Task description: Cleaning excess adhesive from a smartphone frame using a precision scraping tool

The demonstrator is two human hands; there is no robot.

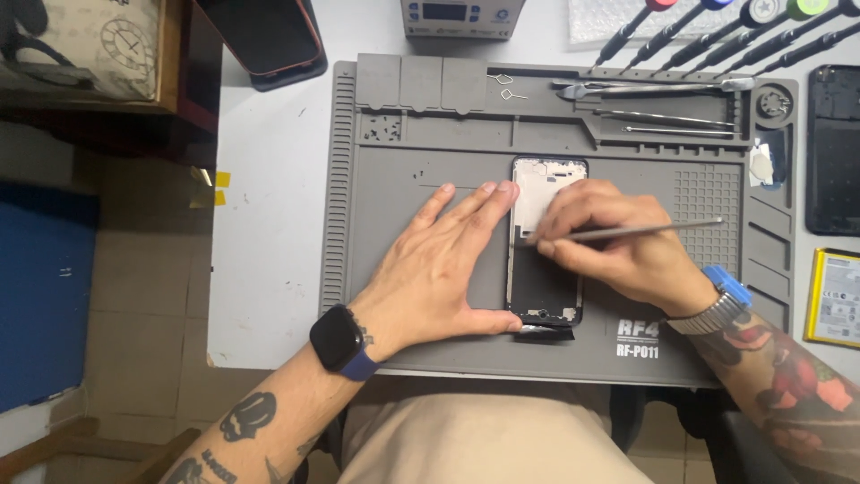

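Bracing the phone frame (pixel 544 287) from 9 o'clock, left hand (pixel 439 269) lies flat, released; right hand (pixel 609 237) pinches metal pry tool (pixel 645 230), tip inside frame.

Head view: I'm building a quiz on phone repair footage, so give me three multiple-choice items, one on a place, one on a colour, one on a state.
1. Where does the phone frame lie?
A. on the grey mat
B. on the floor
C. on the person's lap

2. What colour is the watch strap on the left wrist?
A. red
B. blue
C. white

3. What is the right hand doing?
A. resting empty
B. holding a screwdriver
C. holding a thin metal tool against the frame

Answers:
1 A, the frame sits mid-mat.
2 B, the strap below the dark watch is blue.
3 C, the fingers pinch the tool with its tip at the frame, while the left hand presses flat beside the frame, thumb at its lower edge.
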